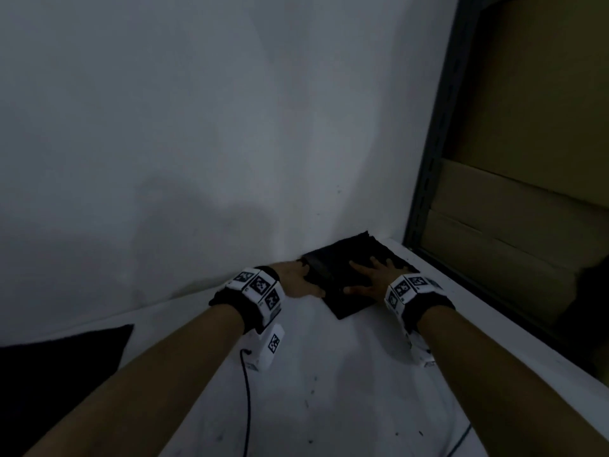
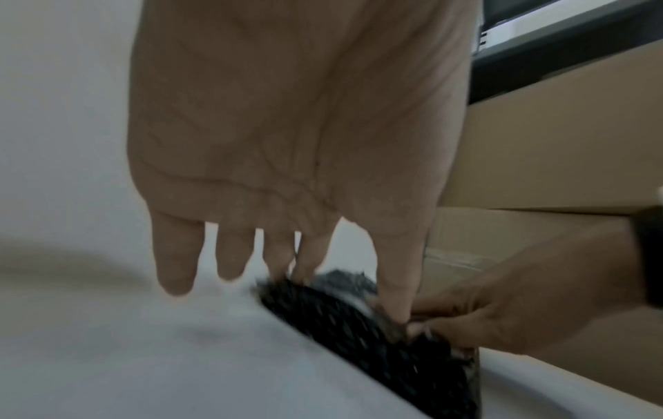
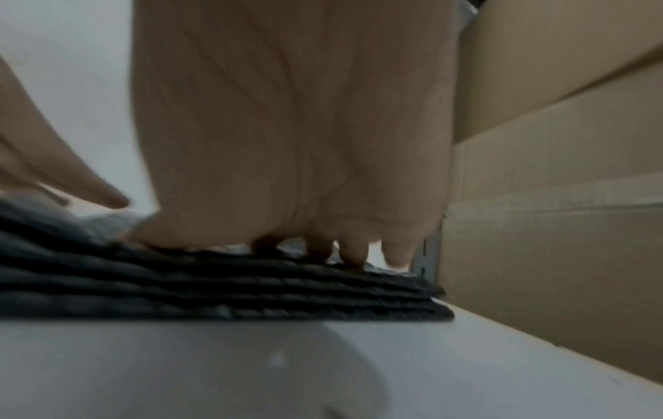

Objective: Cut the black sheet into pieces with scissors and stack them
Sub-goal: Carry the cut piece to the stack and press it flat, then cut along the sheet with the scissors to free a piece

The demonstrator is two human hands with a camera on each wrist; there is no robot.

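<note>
Broadly, a white tabletop (image 1: 329, 374) is seen against a pale wall, with brown cardboard boxes (image 1: 527, 159) at two o'clock. A large black sheet (image 1: 59, 364) is laid at eight o'clock. A stack of cut black foam pieces (image 1: 349, 278) is set at the centre. The stack is pressed flat by the right hand (image 1: 370, 278), fingers spread, while its left edge is touched by the left hand (image 1: 296, 280) with straight fingers.

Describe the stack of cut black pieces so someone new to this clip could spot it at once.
Find the far right corner of the white table, where the wall meets the cardboard boxes. The stack of black pieces lies there under both hands; unlike the big black sheet at near left, it is small and layered.
</note>
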